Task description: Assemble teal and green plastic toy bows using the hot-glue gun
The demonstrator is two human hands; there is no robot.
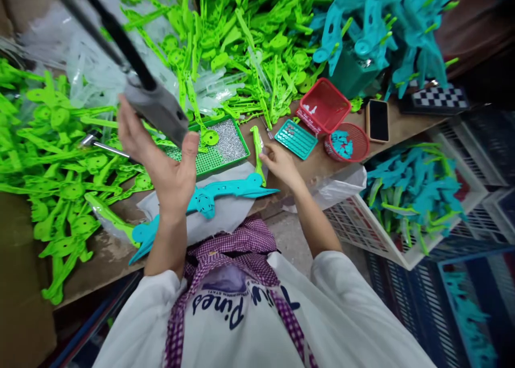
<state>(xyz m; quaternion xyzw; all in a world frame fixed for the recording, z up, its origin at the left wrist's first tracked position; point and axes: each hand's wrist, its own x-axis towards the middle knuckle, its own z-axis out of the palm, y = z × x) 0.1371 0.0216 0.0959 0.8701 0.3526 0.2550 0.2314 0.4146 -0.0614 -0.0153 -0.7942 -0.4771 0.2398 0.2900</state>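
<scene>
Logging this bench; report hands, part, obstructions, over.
Left hand around grey tool; right hand at green piece. Blue part across white sheet. Green tray close behind.

Long part [225, 190] on sheet [237, 213], parts tray [197, 162] bhd, phone [377, 121] far R.

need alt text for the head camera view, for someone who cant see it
A person's left hand grips a grey tool, while the right hand touches a slim green piece beside a blue part on a workbench. Heaps of green parts, small baskets and a phone surround them.
</scene>
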